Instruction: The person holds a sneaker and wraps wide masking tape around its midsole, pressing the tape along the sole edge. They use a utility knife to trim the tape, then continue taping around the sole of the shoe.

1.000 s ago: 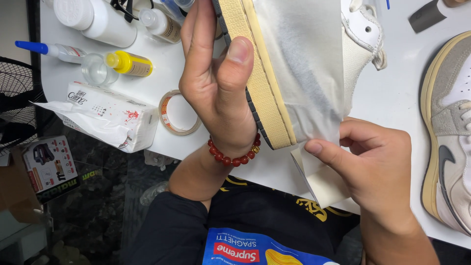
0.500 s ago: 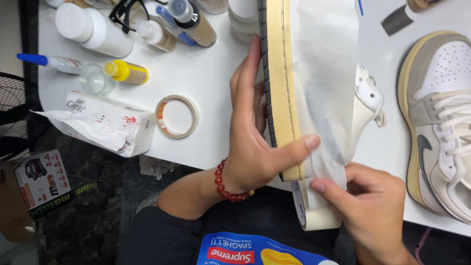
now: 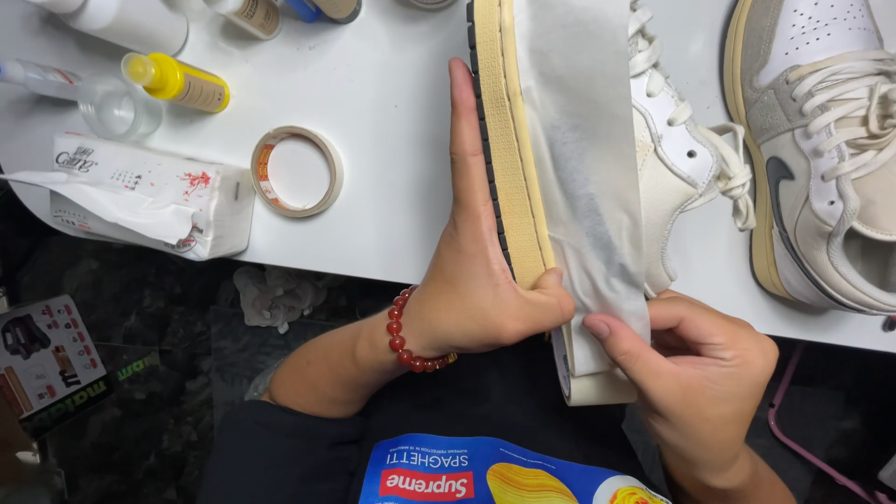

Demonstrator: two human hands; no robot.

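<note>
My left hand (image 3: 471,271), with a red bead bracelet at the wrist, lies flat along the black sole of a white sneaker (image 3: 672,159) tipped on its side, thumb pressing the cream midsole (image 3: 509,149). A wide strip of pale masking tape (image 3: 583,177) covers the midsole's side. My right hand (image 3: 695,378) holds the tape roll (image 3: 597,383) at the shoe's near end, thumb on the tape.
A second grey and white sneaker (image 3: 821,159) stands at the right on the white table (image 3: 373,103). A smaller tape roll (image 3: 297,172), a tissue pack (image 3: 140,196), a yellow-capped bottle (image 3: 177,82) and other bottles sit at the left. The table edge runs near my wrists.
The shoe has turned upright along the view and my left hand has flattened against its sole. My right hand has drawn the tape roll down to the shoe's near end.
</note>
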